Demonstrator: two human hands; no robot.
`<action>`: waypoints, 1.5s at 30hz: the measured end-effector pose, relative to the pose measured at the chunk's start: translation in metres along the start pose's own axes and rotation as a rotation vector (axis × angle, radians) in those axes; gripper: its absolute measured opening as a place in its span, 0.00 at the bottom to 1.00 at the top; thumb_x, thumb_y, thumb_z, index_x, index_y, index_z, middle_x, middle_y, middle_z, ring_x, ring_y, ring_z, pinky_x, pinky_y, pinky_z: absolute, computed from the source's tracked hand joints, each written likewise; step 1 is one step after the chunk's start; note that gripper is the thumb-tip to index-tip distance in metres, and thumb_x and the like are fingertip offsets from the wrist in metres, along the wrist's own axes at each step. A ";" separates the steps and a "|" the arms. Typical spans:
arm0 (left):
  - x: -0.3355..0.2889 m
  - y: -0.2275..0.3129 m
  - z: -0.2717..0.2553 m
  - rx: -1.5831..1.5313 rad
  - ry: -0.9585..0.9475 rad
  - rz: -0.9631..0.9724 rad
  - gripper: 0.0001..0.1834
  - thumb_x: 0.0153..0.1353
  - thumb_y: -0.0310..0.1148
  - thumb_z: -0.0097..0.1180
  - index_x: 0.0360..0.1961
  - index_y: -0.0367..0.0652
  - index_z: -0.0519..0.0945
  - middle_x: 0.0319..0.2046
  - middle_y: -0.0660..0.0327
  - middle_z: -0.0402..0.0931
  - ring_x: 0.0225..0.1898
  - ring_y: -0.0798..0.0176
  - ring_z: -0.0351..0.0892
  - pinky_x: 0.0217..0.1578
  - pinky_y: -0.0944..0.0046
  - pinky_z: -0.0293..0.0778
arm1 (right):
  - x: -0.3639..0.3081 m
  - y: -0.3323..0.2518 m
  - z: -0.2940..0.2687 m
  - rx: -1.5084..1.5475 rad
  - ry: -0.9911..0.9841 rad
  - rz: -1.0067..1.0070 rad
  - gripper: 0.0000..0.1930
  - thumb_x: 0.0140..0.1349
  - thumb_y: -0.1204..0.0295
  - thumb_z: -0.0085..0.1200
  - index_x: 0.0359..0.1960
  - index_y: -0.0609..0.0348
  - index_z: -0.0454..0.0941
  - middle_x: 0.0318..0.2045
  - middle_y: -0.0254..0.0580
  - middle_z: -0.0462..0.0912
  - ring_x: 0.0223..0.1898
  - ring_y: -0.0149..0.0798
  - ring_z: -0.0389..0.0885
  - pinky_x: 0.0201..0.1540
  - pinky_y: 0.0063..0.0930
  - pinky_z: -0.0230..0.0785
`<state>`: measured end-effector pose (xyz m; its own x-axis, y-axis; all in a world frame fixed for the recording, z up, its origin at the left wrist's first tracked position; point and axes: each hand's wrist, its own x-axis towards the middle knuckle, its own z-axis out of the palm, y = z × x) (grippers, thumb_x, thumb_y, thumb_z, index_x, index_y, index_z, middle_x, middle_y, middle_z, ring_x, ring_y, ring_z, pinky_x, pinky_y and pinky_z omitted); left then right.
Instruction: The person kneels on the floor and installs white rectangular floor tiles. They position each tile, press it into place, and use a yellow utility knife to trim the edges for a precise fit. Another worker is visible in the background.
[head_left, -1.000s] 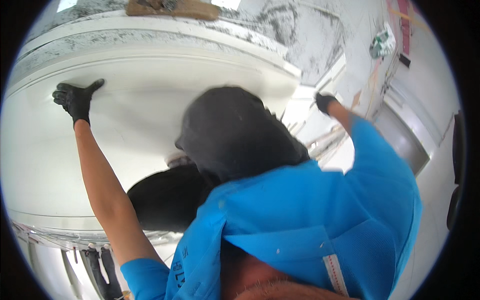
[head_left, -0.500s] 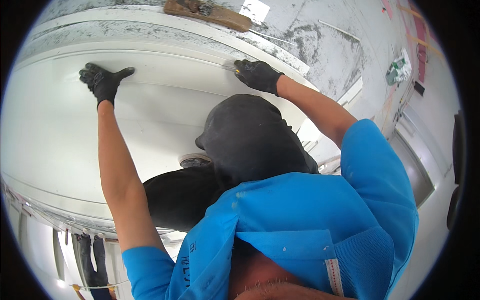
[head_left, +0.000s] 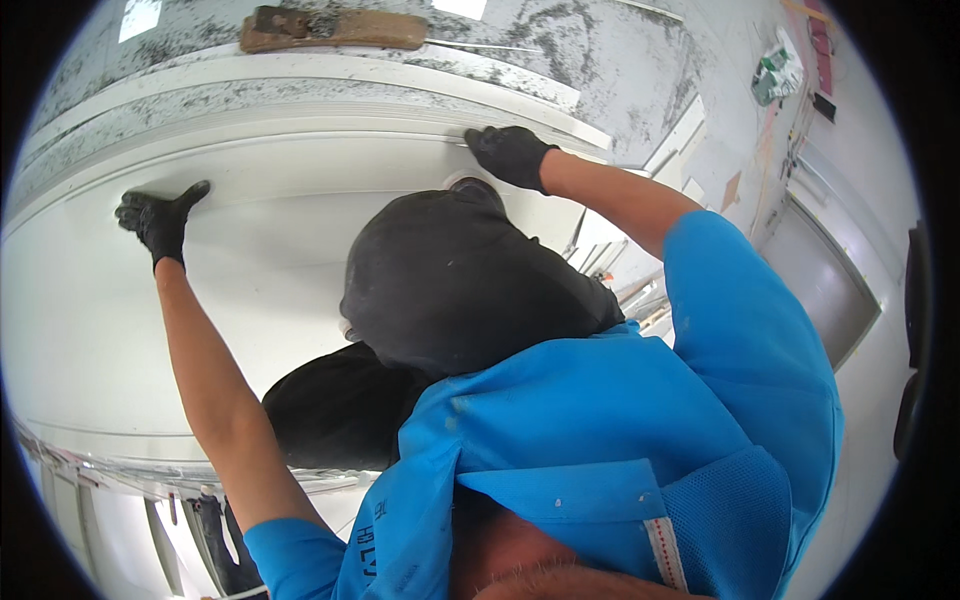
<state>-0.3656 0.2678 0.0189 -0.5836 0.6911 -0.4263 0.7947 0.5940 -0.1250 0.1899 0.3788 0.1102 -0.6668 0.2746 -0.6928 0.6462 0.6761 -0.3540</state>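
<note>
Under both my hands lies a large white panel [head_left: 265, 215], with long ridges along its far side. My left hand [head_left: 160, 220], in a black glove, rests on the panel with its thumb stretched out and fingers spread from it. Farther right, my right hand [head_left: 508, 157], also black-gloved, is closed at the panel's far ridged edge. What its fingers hold is hidden. My dark-trousered knee [head_left: 440, 285] is bent between my arms, and a shoe [head_left: 475, 188] shows just beyond it, close to my right hand.
A worn wooden block [head_left: 335, 30] lies beyond the panel on a grey floor strewn with dark debris. White strips [head_left: 500, 95] run along the far edge. Offcuts [head_left: 680, 130] and a white-green bag [head_left: 778, 70] lie to the right. Another person's dark trousers [head_left: 220, 540] show at the lower left.
My view has shifted to the right. My left hand has come nearer me over the panel, while my right hand has slid right along the far edge. My knee has shifted and a shoe shows beyond it.
</note>
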 end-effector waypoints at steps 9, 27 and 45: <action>0.005 -0.001 0.018 0.044 0.016 -0.043 0.87 0.28 0.79 0.69 0.71 0.20 0.40 0.71 0.24 0.36 0.76 0.31 0.28 0.73 0.40 0.35 | -0.247 0.156 0.103 -0.049 -0.094 0.404 0.12 0.69 0.69 0.41 0.46 0.64 0.73 0.27 0.57 0.81 0.29 0.58 0.82 0.33 0.49 0.75; 0.041 -0.065 -0.048 -0.232 0.010 -0.121 0.89 0.21 0.71 0.76 0.74 0.29 0.37 0.75 0.34 0.32 0.77 0.37 0.27 0.73 0.41 0.40 | 0.319 -0.210 -0.150 0.323 0.283 -0.236 0.31 0.64 0.43 0.54 0.50 0.62 0.71 0.43 0.57 0.83 0.47 0.58 0.80 0.50 0.45 0.72; 0.032 -0.036 -0.085 -0.291 -0.202 -0.204 0.89 0.23 0.68 0.77 0.73 0.26 0.35 0.74 0.31 0.26 0.76 0.32 0.21 0.72 0.38 0.31 | 0.369 -0.290 -0.179 0.264 0.243 -0.086 0.21 0.70 0.55 0.49 0.48 0.63 0.68 0.40 0.62 0.80 0.40 0.60 0.83 0.42 0.49 0.76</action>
<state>-0.4268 0.3038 0.0859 -0.6566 0.4699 -0.5900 0.5690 0.8221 0.0215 -0.3100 0.4063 0.0693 -0.7712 0.3999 -0.4954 0.6362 0.5128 -0.5764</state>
